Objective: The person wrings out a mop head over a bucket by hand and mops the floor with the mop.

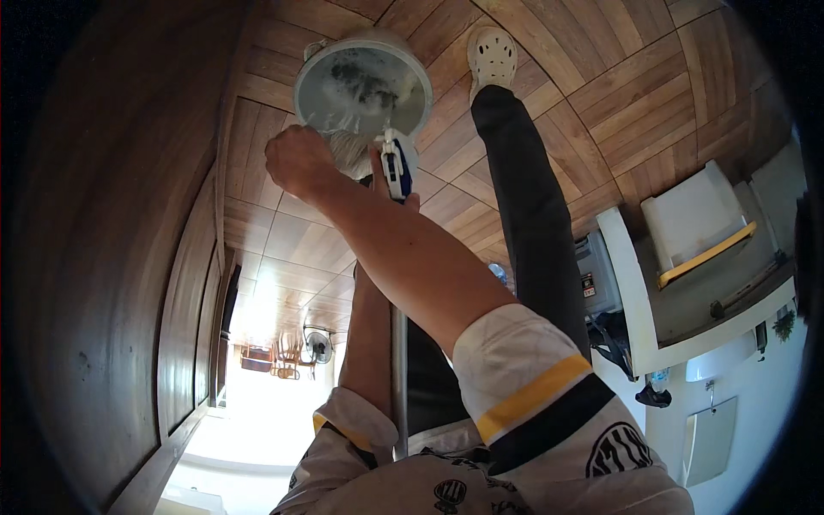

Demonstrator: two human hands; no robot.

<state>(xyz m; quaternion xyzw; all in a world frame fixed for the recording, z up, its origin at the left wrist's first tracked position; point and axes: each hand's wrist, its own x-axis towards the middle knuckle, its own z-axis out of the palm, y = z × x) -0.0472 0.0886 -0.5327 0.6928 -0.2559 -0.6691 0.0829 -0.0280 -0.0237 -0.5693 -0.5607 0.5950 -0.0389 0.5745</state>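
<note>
Mop strands [351, 151], whitish and wet-looking, hang over the near rim of a round bucket [426, 96]. Cloudy water with dark patches and foam lies in the bucket. My right hand [299, 161] is closed at the left side of the strands and appears to grip them; its fingertips are hidden. My right forearm crosses over the left one. My left hand [380, 177], partly hidden under that forearm, holds the white and blue mop clamp [397, 165] at the bucket's near right edge. A metal mop pole [400, 373] runs back between my left arm and my body.
A wooden panelled wall or cabinet [116, 225] stands close on the left. My foot in a light clog [493, 58] rests on the wood-patterned floor [644, 96] right of the bucket. At the right are a whitish container [695, 212] and a pale ledge [634, 296]. A fan [318, 346] stands farther off.
</note>
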